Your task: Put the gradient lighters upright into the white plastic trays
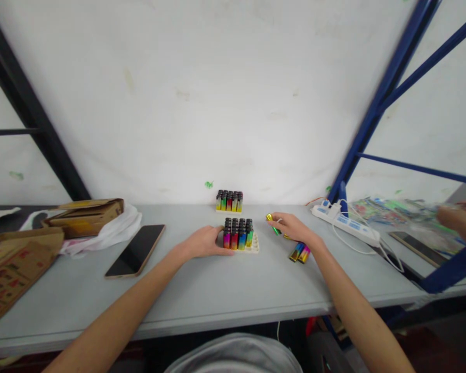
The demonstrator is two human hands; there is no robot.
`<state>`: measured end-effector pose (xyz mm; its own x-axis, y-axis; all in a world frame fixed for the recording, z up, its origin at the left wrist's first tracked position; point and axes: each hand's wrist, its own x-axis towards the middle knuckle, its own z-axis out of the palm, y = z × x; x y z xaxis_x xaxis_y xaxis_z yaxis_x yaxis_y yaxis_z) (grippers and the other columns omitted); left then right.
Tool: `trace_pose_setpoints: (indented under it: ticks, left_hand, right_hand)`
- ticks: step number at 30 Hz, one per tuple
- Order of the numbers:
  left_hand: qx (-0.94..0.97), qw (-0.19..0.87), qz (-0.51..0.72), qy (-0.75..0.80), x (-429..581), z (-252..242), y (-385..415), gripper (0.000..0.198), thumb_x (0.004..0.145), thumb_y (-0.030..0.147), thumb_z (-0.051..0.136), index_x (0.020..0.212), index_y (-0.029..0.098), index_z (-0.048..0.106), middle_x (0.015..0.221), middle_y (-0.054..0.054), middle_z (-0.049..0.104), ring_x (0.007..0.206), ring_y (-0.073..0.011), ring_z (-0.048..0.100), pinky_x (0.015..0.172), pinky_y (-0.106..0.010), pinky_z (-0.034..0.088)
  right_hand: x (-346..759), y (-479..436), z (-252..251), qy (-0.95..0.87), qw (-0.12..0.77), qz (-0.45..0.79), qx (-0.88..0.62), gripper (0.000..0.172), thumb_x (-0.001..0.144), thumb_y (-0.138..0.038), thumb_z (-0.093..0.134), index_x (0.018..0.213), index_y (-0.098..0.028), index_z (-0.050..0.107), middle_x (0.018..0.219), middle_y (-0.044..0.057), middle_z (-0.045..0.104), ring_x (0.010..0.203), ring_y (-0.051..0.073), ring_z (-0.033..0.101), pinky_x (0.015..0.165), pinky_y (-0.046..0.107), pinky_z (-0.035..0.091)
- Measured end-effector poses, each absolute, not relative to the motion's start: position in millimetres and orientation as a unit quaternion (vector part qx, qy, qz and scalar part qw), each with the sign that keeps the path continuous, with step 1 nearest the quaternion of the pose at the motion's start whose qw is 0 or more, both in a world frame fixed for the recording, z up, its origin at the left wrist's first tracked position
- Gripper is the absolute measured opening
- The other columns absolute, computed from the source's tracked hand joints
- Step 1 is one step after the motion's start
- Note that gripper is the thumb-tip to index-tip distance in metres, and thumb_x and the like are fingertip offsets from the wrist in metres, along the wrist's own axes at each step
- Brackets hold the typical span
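Observation:
In the head view, several colourful lighters with black tops (235, 238) stand upright in rows in a white tray (253, 247). Open slots show at the tray's right end. My left hand (205, 242) grips the tray's left side, thumb toward the front and fingers behind. To the right of the tray, my right hand (293, 227) pinches a shiny lighter (269, 217) with a gold end and some green. Close below that hand, loose lighters in blue, gold and pink (300, 253) lie on the grey table (233, 290).
A second filled lighter rack (229, 201) stands by the wall. On the left are a phone (135, 251), a white plastic bag (124, 230) and cardboard boxes (89, 217). A power strip (347, 224) with cables lies right. Beyond the blue frame, another person's hand (456, 220) shows.

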<state>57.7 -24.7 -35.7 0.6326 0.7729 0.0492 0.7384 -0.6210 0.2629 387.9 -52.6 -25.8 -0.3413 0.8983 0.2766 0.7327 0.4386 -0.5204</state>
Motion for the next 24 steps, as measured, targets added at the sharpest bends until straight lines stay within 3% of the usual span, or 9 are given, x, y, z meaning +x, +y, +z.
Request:
trace_pose_setpoints:
  ticks: [3, 8, 10, 13, 17, 21, 24]
  left_hand:
    - [0.899, 0.107, 0.076, 0.419, 57, -35, -25, 0.076, 0.066, 0.082, 0.059, 0.109, 0.019, 0.062, 0.079, -0.006, 0.07, 0.072, -0.0268, 0.064, 0.058, -0.029, 0.038]
    - [0.9, 0.101, 0.075, 0.417, 57, -36, -24, 0.076, 0.067, 0.083, 0.058, 0.107, 0.018, 0.062, 0.076, -0.005, 0.068, 0.069, -0.0261, 0.063, 0.055, -0.029, 0.035]
    - [0.9, 0.1, 0.077, 0.417, 57, -36, -24, 0.075, 0.067, 0.083, 0.058, 0.107, 0.018, 0.061, 0.076, -0.005, 0.067, 0.069, -0.0254, 0.063, 0.054, -0.028, 0.034]
    - [0.9, 0.105, 0.078, 0.416, 58, -35, -25, 0.076, 0.067, 0.083, 0.058, 0.107, 0.018, 0.061, 0.075, -0.005, 0.066, 0.068, -0.0248, 0.062, 0.055, -0.028, 0.034]
    - [0.901, 0.109, 0.081, 0.412, 57, -34, -26, 0.075, 0.068, 0.081, 0.059, 0.108, 0.018, 0.061, 0.075, -0.004, 0.066, 0.068, -0.0243, 0.062, 0.056, -0.028, 0.035]
    - [0.901, 0.107, 0.08, 0.412, 57, -35, -25, 0.075, 0.068, 0.082, 0.059, 0.107, 0.019, 0.061, 0.073, -0.004, 0.066, 0.067, -0.0237, 0.061, 0.056, -0.027, 0.035]
    - [0.9, 0.109, 0.081, 0.415, 57, -36, -25, 0.075, 0.068, 0.082, 0.059, 0.109, 0.019, 0.061, 0.074, -0.004, 0.067, 0.067, -0.0237, 0.061, 0.056, -0.027, 0.035]
  right_hand:
    - [380, -55, -26, -0.776, 0.305, 0.218, -0.508, 0.051, 0.096, -0.059, 0.038, 0.106, -0.018, 0.067, 0.076, 0.003, 0.067, 0.058, 0.015, 0.056, 0.06, 0.026, 0.046]
    - [367, -53, -29, -0.742, 0.382, 0.205, -0.511, 0.051, 0.091, -0.059, 0.049, 0.12, -0.02, 0.066, 0.092, 0.005, 0.07, 0.07, 0.016, 0.059, 0.066, 0.028, 0.047]
    - [363, -52, -32, -0.719, 0.415, 0.2, -0.522, 0.049, 0.086, -0.058, 0.058, 0.115, -0.02, 0.066, 0.086, 0.003, 0.069, 0.066, 0.015, 0.056, 0.061, 0.026, 0.045]
    - [356, -49, -35, -0.676, 0.448, 0.228, -0.539, 0.045, 0.076, -0.061, 0.068, 0.089, -0.018, 0.067, 0.07, 0.0, 0.061, 0.056, 0.012, 0.046, 0.051, 0.023, 0.037]
    - [345, -49, -37, -0.659, 0.47, 0.285, -0.513, 0.05, 0.082, -0.066, 0.059, 0.069, -0.017, 0.058, 0.059, -0.002, 0.048, 0.055, 0.012, 0.042, 0.052, 0.025, 0.036]
    - [334, -52, -37, -0.634, 0.508, 0.39, -0.433, 0.048, 0.086, -0.066, 0.054, 0.078, -0.019, 0.056, 0.073, 0.0, 0.055, 0.067, 0.014, 0.052, 0.062, 0.027, 0.045]
    - [327, -53, -39, -0.602, 0.516, 0.47, -0.388, 0.044, 0.085, -0.065, 0.058, 0.091, -0.021, 0.055, 0.067, -0.004, 0.048, 0.058, 0.011, 0.047, 0.057, 0.026, 0.045]
